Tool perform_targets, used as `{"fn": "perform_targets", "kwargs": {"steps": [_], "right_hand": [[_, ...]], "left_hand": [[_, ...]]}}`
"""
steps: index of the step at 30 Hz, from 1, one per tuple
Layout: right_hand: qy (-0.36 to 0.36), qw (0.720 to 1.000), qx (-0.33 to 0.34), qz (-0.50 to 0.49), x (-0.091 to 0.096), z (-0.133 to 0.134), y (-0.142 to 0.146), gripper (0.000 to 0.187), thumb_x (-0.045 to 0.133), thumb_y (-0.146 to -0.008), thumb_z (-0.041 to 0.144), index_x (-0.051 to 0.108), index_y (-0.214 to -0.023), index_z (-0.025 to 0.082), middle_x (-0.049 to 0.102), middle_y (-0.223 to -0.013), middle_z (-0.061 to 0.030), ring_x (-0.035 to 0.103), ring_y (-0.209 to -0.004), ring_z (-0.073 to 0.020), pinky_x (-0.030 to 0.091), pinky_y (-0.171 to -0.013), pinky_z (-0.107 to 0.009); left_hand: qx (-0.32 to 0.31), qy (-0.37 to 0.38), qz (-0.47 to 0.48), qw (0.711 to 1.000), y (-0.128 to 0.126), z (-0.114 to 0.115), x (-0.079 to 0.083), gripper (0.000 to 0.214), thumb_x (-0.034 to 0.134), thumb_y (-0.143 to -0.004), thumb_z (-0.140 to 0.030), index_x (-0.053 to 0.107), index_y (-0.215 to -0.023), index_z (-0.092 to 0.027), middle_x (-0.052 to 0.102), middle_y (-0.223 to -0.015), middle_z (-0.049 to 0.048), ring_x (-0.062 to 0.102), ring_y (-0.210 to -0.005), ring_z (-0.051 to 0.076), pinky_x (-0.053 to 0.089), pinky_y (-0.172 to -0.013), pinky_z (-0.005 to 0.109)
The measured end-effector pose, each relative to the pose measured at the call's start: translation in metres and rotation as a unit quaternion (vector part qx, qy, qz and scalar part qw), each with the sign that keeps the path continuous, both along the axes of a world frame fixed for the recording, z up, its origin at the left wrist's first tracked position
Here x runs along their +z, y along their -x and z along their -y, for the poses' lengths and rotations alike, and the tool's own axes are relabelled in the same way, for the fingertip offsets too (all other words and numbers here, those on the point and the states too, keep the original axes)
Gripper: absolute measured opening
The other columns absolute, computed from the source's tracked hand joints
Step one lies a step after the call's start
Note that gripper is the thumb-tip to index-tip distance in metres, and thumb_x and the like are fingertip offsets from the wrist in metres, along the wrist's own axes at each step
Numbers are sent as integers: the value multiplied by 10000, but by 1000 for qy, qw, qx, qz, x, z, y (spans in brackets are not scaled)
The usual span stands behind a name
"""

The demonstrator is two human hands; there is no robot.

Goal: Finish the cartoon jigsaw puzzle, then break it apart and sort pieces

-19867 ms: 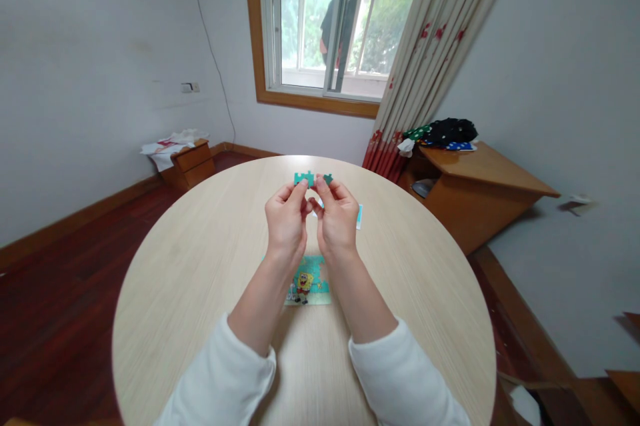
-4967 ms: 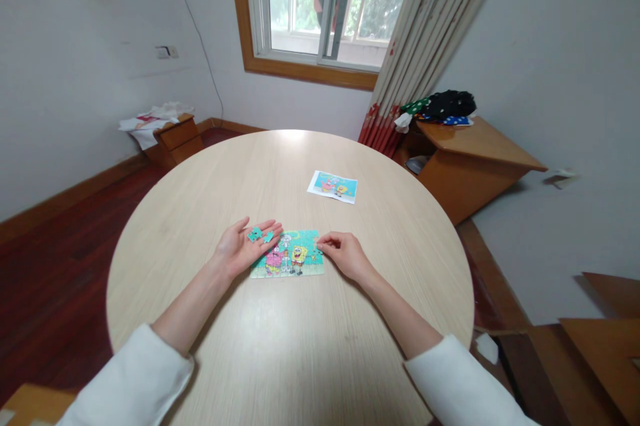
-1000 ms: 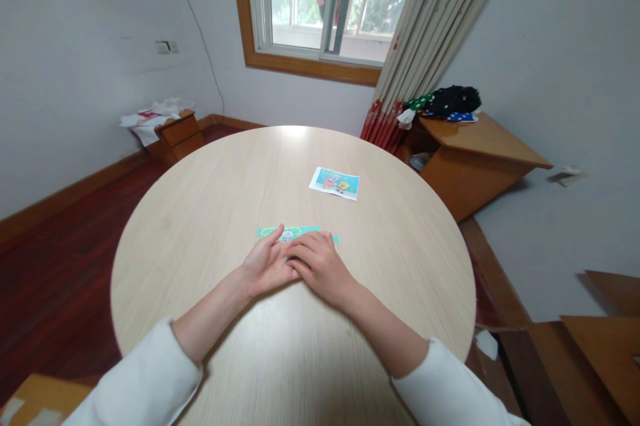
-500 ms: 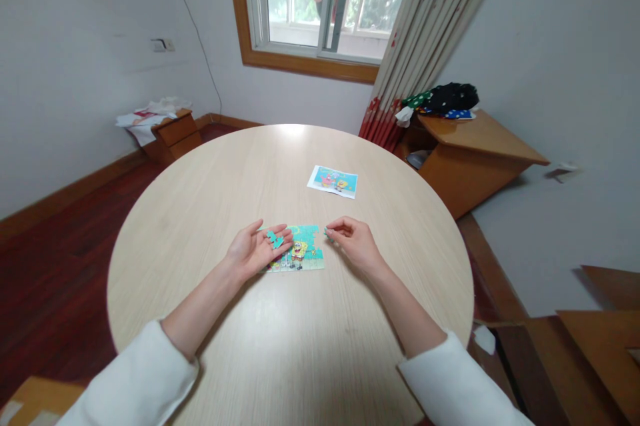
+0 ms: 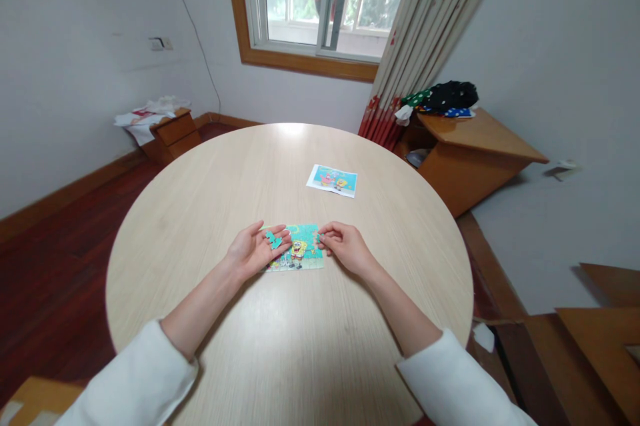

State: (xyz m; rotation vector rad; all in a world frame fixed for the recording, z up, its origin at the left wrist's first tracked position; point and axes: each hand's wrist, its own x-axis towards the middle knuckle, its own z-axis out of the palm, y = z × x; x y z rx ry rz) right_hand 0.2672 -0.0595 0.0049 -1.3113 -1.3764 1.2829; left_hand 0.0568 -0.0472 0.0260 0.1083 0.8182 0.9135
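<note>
Cradling loose teal pieces (image 5: pixel 273 240) in the unclenched, upturned left hand (image 5: pixel 250 253), pinching a single piece (image 5: pixel 319 238) in the right hand (image 5: pixel 347 249), right at the jigsaw (image 5: pixel 306 261)!

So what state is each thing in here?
Left hand: open, palm up, loose pieces on it
Right hand: pinching a piece
Puzzle: largely assembled, partly hidden by the left hand
Picture sheet: lying printed side up
Curtain: drawn aside
Window: unclear whether open
</note>
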Motion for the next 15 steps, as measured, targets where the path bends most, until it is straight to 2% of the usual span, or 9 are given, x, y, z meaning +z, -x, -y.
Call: {"fn": "perform_targets", "kwargs": {"steps": [6, 9, 12, 15], "right_hand": [[-72, 991, -18, 110, 4, 2, 1, 109, 624, -679, 261, 651, -716, 161, 681, -730, -36, 616, -699, -148, 473, -698, -285], [-99, 985, -22, 138, 5, 1, -1, 113, 630, -678, 258, 671, -711, 158, 676, -722, -33, 585, -675, -141, 451, -669, -270], [-87, 987, -10, 132, 1, -1, -3, 148, 627, -692, 276, 681, -734, 145, 655, -657, -20, 546, -598, -125, 425, -603, -252], [-85, 986, -10, 146, -3, -3, -3, 142, 622, -700, 258, 692, -738, 140, 664, -668, -28, 549, -604, -127, 421, -606, -252]], "left_hand": [[-1, 2, -10, 1000, -1, 1, 3, 394, 304, -912, -249, 429, -1219, -37, 605, -804, 140, 653, -739, 227, 547, -754, 375], [4, -1, -21, 1000, -2, 2, 3, 407, 300, -914, -248, 416, -1225, -12, 605, -806, 151, 655, -739, 232, 550, -752, 375], [6, -2, -32, 999, -2, 2, 4, 400, 296, -917, -249, 419, -1216, -14, 602, -814, 148, 657, -737, 230, 559, -736, 374], [8, -1, -34, 999, -3, 2, 4, 393, 295, -919, -252, 427, -1206, -18, 600, -817, 145, 658, -738, 228, 566, -720, 374]]}}
